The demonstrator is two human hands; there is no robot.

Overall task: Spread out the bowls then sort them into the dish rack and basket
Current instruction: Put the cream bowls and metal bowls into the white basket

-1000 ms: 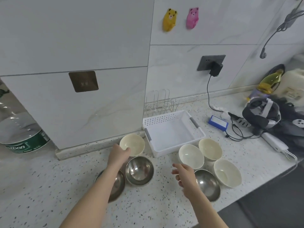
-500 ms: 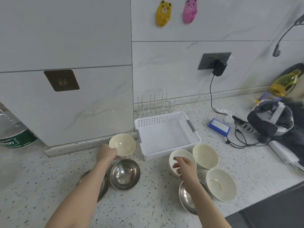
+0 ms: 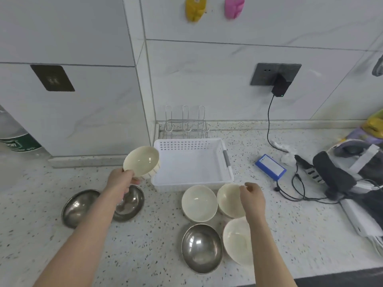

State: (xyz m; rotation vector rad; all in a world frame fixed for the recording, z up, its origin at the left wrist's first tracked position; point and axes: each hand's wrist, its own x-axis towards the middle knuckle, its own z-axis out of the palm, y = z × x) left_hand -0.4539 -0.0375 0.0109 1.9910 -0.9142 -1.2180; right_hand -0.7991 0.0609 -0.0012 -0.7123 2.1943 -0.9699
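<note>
Taking the white basket (image 3: 192, 162) on the speckled tabletop (image 3: 145, 245) as landmark: well to its front left two steel bowls (image 3: 78, 206) are seen side by side, partly covered by the left forearm. A cream bowl (image 3: 142, 161) is held tilted above the tabletop, just beside the basket's left wall, its near rim gripped by the left hand (image 3: 121, 181). Behind the basket, against the wall, the wire dish rack (image 3: 185, 123) is found. In front of the basket two cream bowls (image 3: 199, 203) are set side by side; nearer still, a steel bowl (image 3: 202, 248) and another cream bowl (image 3: 236, 241). The right hand (image 3: 251, 196) is seen over the right-hand cream bowl's far rim, fingers curled; whether the rim is pinched cannot be told. To the basket's right a blue box (image 3: 270, 167) is seen.
</note>
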